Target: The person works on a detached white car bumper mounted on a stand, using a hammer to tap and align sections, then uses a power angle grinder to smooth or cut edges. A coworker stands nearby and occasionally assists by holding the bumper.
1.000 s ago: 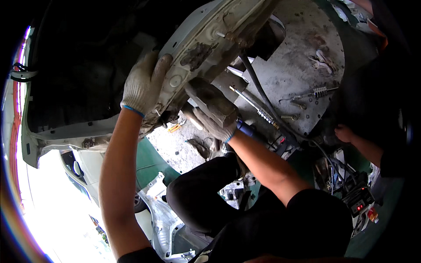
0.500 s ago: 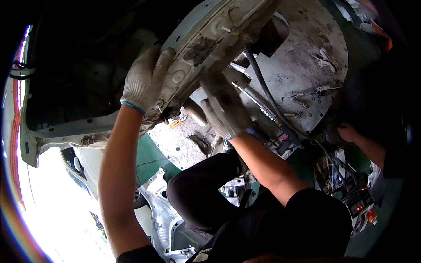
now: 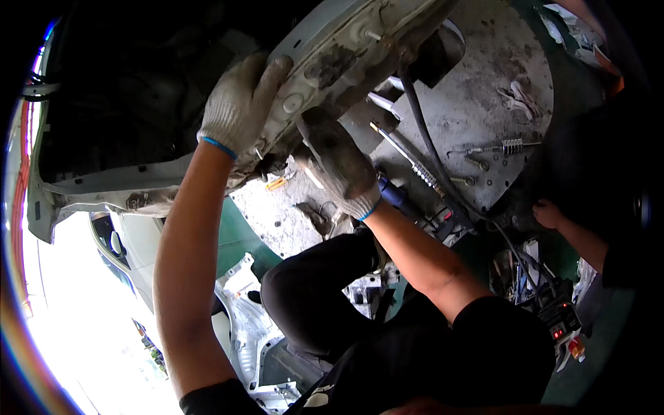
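Note:
My gloved left hand [image 3: 238,104] grips the edge of a grey, stained car body panel [image 3: 360,41], which runs diagonally across the upper middle with studs and a round plug on it. Below that edge, my gloved right hand [image 3: 346,187] is closed on a dark, blocky metal hammer-like tool [image 3: 332,145], held against or just under the panel; whether it touches is unclear. The tool partly hides my right fingers. A black hose [image 3: 425,124] hangs from near the panel, beside a long chrome sliding rod tool [image 3: 415,166].
A round metal plate [image 3: 484,55] holds a rag [image 3: 519,100] and loose tools. A co-worker's hand [image 3: 548,214] is at right, above a control box [image 3: 560,325]. A pressed metal part [image 3: 245,311] lies below, beside a white car [image 3: 135,245]. My bent knee is at bottom centre.
The scene has shifted slightly up and right in view. My right hand and tool blurred in motion half a second ago and are now clearer. My left hand stays on the panel edge.

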`<state>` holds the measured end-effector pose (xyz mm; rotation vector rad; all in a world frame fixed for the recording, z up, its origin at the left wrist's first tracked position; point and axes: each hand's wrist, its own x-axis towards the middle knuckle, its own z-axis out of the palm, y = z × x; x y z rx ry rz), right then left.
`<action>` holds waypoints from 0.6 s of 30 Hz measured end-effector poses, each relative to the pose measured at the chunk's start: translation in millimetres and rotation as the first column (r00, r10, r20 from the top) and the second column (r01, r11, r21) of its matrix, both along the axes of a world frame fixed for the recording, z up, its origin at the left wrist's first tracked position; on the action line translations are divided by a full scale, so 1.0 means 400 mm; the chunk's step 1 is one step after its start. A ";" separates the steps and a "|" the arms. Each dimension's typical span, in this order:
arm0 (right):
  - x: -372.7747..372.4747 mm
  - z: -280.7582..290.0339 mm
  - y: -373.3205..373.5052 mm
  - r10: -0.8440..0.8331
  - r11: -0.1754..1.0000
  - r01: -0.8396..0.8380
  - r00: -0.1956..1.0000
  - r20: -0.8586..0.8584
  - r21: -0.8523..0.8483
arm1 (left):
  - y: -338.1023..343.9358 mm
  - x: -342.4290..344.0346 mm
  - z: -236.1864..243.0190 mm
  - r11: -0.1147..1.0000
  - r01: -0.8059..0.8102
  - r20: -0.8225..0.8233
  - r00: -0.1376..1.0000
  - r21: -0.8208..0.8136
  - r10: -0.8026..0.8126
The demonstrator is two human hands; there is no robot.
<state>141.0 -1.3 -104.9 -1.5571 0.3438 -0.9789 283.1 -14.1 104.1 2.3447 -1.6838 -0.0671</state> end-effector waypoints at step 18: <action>0.013 -0.002 0.065 -0.232 -0.284 -0.850 0.510 0.828 0.444 | 0.010 0.002 0.000 0.997 -0.037 0.022 0.999 -0.067 0.038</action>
